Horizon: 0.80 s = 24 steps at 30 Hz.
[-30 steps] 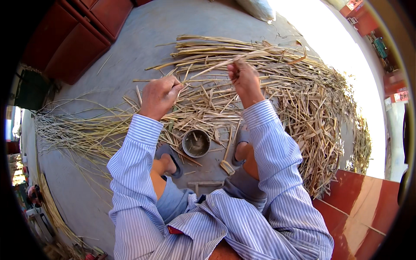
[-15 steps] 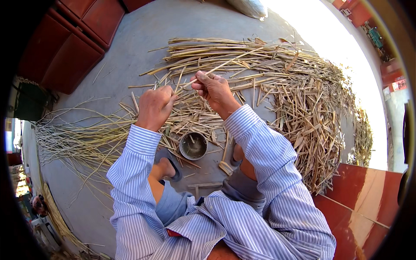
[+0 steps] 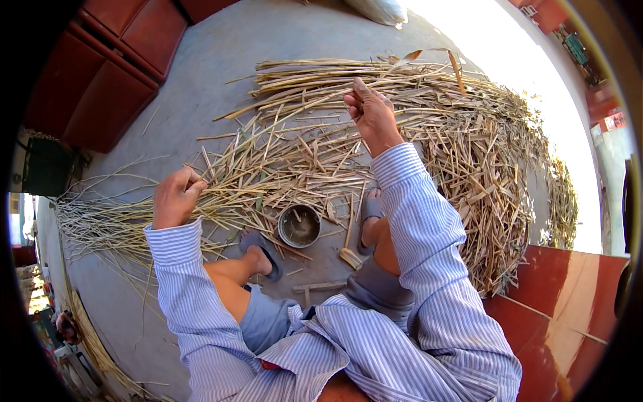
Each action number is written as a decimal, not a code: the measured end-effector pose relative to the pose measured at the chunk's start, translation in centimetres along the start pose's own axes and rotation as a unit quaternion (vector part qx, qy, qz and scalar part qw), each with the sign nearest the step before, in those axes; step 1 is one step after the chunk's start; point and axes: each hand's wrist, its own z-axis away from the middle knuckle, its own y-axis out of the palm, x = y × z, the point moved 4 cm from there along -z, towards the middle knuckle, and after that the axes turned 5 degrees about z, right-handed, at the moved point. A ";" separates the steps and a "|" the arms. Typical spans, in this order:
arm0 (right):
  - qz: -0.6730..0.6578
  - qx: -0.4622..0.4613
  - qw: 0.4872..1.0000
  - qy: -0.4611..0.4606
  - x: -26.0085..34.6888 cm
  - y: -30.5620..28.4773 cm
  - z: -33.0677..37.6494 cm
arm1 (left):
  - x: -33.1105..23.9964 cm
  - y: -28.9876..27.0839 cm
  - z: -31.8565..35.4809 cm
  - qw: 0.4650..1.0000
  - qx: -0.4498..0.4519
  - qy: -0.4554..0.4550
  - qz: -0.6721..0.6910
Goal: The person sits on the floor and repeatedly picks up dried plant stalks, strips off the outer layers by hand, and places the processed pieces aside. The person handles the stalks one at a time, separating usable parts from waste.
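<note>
We see the left hand [image 3: 175, 196] closed around thin straw strands [image 3: 100, 224] lying low at its side, and the right hand [image 3: 370, 114] pinching one long dry stalk [image 3: 295, 107] above the heap [image 3: 469, 154]. A small round metal bowl [image 3: 299, 225] sits between the two grips, nearer the feet.

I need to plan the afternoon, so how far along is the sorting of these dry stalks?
Done, it seems: thin stalks lie combed straight at the left. In hand: the left hand grips a bunch there, and the right hand pinches one long stalk. Left: the big tangled heap at the right looks unsorted, likely most of the work.
</note>
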 end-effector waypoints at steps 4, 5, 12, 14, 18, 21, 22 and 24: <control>0.029 0.064 0.997 0.033 -3.0 3.2 2.1 | -2.8 3.1 -2.5 0.987 -0.044 0.103 0.117; 0.033 0.097 0.994 0.041 -3.8 4.1 2.9 | -5.0 4.0 -3.3 0.984 -0.053 0.130 0.112; 0.039 0.089 0.995 0.029 -3.0 3.2 1.8 | -6.9 6.8 -4.1 0.979 -0.050 0.164 0.110; 0.031 0.080 0.996 0.040 -2.5 2.9 2.0 | -6.3 6.7 -4.0 0.982 -0.054 0.143 0.111; 0.001 -0.015 1.000 -0.009 0.7 -2.2 -1.5 | -6.1 5.2 -4.3 0.982 -0.007 0.147 0.114; -0.029 -0.006 0.999 0.045 0.2 -2.2 -1.5 | -6.2 5.0 -4.4 0.979 -0.027 0.170 0.108; -0.037 0.036 0.995 0.085 -1.0 -0.6 -0.6 | -6.1 4.9 -4.4 0.982 -0.027 0.162 0.098; -0.027 0.140 0.982 0.122 -2.6 2.7 2.1 | -6.3 5.3 -4.7 0.985 -0.021 0.149 0.085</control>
